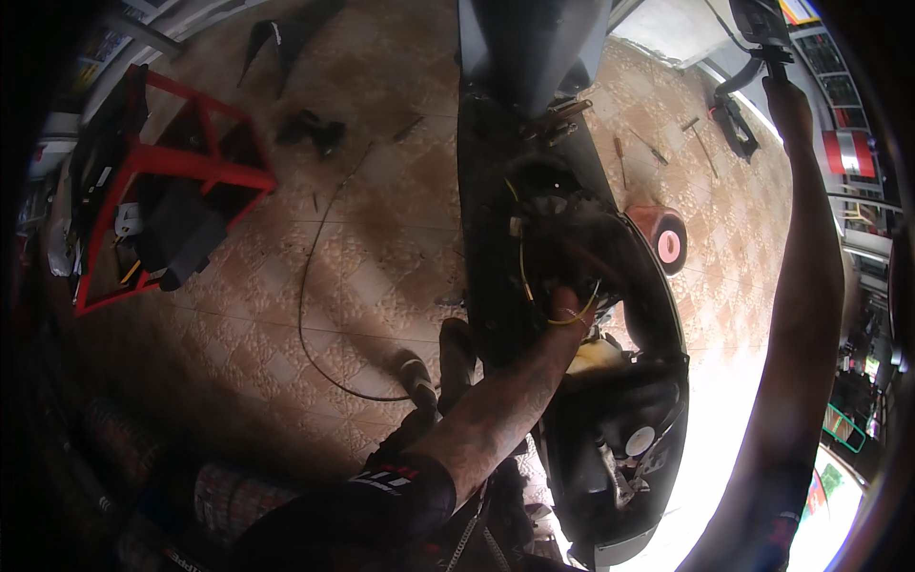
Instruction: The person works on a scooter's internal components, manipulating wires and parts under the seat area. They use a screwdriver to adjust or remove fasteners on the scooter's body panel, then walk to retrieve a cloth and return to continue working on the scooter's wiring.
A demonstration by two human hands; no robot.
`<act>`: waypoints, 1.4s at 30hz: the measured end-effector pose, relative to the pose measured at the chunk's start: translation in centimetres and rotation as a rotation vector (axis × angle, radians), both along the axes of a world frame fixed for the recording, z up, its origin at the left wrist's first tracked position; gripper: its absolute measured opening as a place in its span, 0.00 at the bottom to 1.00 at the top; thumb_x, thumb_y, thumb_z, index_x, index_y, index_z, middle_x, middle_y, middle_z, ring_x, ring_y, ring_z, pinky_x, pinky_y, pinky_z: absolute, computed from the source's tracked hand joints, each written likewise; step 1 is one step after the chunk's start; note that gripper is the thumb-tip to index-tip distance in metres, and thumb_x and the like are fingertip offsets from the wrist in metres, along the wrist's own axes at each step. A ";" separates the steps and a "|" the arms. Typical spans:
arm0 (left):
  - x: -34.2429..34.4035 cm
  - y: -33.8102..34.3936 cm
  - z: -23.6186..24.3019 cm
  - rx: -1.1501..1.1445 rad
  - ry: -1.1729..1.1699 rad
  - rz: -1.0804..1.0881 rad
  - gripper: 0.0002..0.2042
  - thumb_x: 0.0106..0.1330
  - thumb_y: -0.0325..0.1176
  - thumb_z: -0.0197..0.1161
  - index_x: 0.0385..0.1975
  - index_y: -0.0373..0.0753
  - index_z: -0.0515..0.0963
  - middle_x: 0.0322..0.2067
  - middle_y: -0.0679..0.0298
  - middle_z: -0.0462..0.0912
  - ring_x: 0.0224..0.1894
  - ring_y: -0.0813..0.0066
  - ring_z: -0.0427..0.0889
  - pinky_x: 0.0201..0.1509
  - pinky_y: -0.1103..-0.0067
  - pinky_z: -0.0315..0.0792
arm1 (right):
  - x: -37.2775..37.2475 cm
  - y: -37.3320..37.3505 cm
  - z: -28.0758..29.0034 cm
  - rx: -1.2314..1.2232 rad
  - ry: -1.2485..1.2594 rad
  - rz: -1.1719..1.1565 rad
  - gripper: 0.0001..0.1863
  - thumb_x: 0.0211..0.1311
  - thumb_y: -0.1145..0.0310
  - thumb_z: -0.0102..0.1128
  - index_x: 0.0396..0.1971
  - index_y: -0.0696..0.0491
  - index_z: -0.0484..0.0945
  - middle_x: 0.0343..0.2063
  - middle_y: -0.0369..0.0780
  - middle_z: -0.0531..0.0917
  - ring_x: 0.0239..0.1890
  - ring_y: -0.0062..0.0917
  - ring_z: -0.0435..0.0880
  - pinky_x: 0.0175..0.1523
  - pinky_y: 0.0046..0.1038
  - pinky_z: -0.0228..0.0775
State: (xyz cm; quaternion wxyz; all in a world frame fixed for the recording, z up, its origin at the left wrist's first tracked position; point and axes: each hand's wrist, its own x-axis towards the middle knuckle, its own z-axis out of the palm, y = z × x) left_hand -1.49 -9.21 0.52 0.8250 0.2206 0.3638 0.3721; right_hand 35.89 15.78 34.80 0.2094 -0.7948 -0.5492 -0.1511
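A black scooter with its body panels off stands in the middle, and wiring shows in its open frame. My left hand reaches into that opening and is closed around a yellow wire among the dark parts. My right arm stretches up the right side, and my right hand grips the black handlebar near the top right. The fingers of the left hand are partly hidden by the wiring.
A red metal rack holding dark parts stands at left on the tiled floor. A thin black cable curves across the tiles. A round red and pink part, screwdrivers and small tools lie right of the scooter.
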 end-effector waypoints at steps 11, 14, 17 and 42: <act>0.5 0.7 0.8 -0.366 -0.269 0.176 0.30 0.55 0.23 0.70 0.61 0.37 0.70 0.57 0.56 0.77 0.61 0.62 0.74 0.69 0.69 0.66 | -3.9 -0.4 3.3 -0.315 0.687 -0.407 0.19 0.64 0.52 0.58 0.17 0.43 0.65 0.08 0.26 0.62 0.07 0.15 0.58 0.14 0.23 0.48; 0.3 1.8 2.5 -0.431 -0.129 0.210 0.28 0.56 0.22 0.69 0.60 0.39 0.72 0.56 0.57 0.78 0.61 0.63 0.75 0.68 0.69 0.67 | -3.1 0.2 3.5 -0.200 0.500 -0.245 0.19 0.65 0.53 0.58 0.16 0.45 0.68 0.09 0.26 0.63 0.08 0.14 0.58 0.14 0.24 0.47; -1.0 2.1 4.1 -0.730 -0.548 0.312 0.27 0.57 0.21 0.68 0.59 0.40 0.74 0.56 0.58 0.78 0.60 0.64 0.76 0.67 0.69 0.69 | -2.0 0.9 3.9 -0.086 0.310 -0.110 0.19 0.66 0.52 0.58 0.17 0.47 0.72 0.10 0.27 0.63 0.09 0.14 0.59 0.15 0.26 0.46; -1.8 0.8 2.3 0.242 0.410 -0.274 0.14 0.69 0.38 0.61 0.51 0.43 0.79 0.48 0.62 0.83 0.51 0.65 0.81 0.60 0.65 0.76 | -1.6 -0.3 1.5 -0.229 0.595 -0.269 0.18 0.61 0.52 0.57 0.18 0.47 0.71 0.10 0.28 0.63 0.08 0.17 0.60 0.14 0.27 0.49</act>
